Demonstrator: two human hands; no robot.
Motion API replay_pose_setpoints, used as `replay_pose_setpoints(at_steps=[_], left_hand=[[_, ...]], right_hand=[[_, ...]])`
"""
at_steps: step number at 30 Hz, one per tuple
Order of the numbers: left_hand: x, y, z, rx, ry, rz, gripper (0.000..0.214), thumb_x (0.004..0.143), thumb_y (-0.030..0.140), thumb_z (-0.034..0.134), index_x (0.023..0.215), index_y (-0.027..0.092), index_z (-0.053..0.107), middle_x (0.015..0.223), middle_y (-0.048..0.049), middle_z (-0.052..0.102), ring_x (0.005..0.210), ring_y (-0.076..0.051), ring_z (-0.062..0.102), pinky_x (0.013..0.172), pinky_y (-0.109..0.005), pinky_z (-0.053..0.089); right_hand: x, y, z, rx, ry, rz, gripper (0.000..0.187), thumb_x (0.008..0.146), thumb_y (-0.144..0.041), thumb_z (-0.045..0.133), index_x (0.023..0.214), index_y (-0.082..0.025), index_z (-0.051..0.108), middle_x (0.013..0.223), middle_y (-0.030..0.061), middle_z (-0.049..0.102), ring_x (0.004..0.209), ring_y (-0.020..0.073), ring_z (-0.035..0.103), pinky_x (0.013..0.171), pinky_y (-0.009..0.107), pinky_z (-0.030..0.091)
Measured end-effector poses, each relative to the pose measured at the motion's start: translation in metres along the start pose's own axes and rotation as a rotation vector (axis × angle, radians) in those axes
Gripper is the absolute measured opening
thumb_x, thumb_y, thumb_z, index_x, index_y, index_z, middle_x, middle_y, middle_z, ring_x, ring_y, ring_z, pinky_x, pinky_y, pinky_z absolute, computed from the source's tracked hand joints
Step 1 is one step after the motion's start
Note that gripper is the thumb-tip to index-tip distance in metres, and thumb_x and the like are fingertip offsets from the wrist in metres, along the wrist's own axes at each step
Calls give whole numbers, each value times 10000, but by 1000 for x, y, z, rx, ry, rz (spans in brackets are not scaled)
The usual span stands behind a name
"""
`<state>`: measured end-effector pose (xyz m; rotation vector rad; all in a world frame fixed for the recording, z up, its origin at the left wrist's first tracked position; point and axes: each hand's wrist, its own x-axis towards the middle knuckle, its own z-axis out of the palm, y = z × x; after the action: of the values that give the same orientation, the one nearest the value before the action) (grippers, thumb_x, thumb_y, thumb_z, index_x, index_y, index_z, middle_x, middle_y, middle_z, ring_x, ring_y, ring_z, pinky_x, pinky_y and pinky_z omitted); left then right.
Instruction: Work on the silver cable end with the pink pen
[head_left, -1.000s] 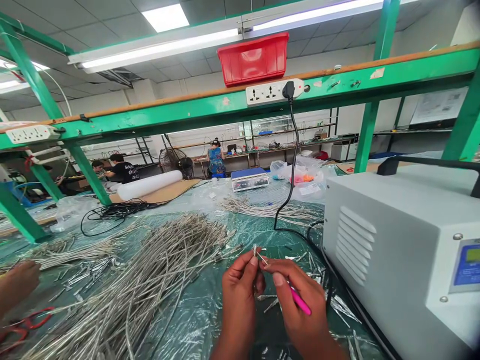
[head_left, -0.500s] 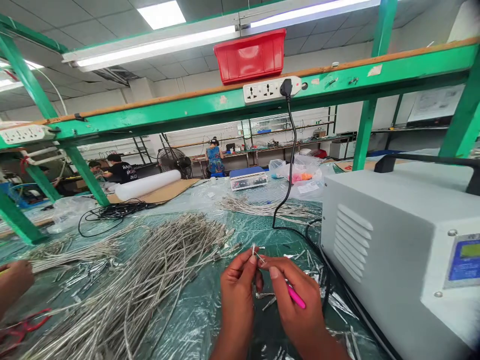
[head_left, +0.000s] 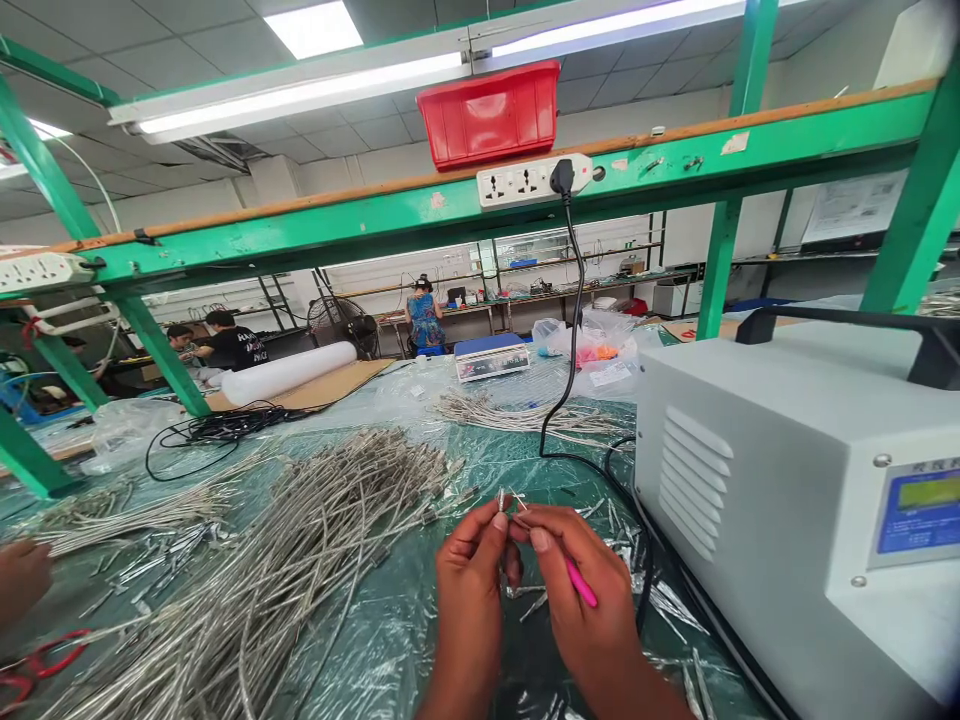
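Observation:
My left hand (head_left: 474, 565) pinches the end of a thin silvery cable (head_left: 501, 500) between thumb and fingertips, with the end pointing up. Close beside it, my right hand (head_left: 592, 590) is closed around a slim tool with a bright pink handle (head_left: 580, 582). The tool's thin tip is near the cable end; whether they touch, I cannot tell. Fingers hide most of both things. To the left lies a large heap of braided silvery cables (head_left: 322, 530), their ends towards my hands. Foil-like scraps (head_left: 671, 605) are scattered around my right hand.
A grey machine (head_left: 742, 480) with a small display stands at the right. A black power cord (head_left: 574, 330) hangs from a power strip (head_left: 525, 182) on the green shelf. At the left edge are another person's hand (head_left: 22, 580) and red-handled scissors (head_left: 56, 655). Behind sits a scale (head_left: 491, 360).
The tool's tip has tilted upward beside the cable end, both hands staying close together. The other person's hand has shifted left. The whole view has moved slightly.

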<state>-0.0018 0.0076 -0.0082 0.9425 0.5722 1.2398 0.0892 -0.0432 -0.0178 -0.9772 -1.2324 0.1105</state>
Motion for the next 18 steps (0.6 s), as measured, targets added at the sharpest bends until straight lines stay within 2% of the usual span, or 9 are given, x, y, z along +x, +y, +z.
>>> replay_pose_setpoints(at_steps=[4, 8, 14, 18], left_hand=[[-1, 3, 2, -45, 16, -40, 278, 736, 296, 789, 950, 127, 736, 597, 16, 555, 485, -57, 394, 474, -180, 336], [-1, 2, 1, -47, 17, -42, 284, 748, 298, 779, 965, 121, 731, 563, 23, 537, 481, -59, 395, 475, -176, 326], [-1, -2, -1, 8, 21, -17, 311, 737, 328, 787, 964, 124, 731, 547, 27, 532, 477, -67, 404, 478, -184, 333], [-1, 0, 1, 21, 62, -4, 336, 703, 335, 811, 951, 120, 740, 576, 19, 549, 485, -66, 412, 486, -186, 344]], right_hand=[[0, -5, -2, -15, -50, -64, 211, 951, -147, 465, 990, -224, 657, 954, 48, 684, 816, 157, 639, 740, 265, 534], [0, -7, -3, -17, -70, -45, 216, 955, -151, 441, 873, -211, 631, 884, 46, 665, 773, 161, 615, 726, 277, 517], [1, -6, -1, -15, -66, -22, 203, 952, -150, 451, 862, -200, 625, 813, 35, 642, 735, 157, 615, 674, 263, 504], [2, -7, 1, -10, -63, -24, 209, 958, -148, 455, 924, -201, 654, 850, 40, 658, 727, 142, 615, 664, 255, 497]])
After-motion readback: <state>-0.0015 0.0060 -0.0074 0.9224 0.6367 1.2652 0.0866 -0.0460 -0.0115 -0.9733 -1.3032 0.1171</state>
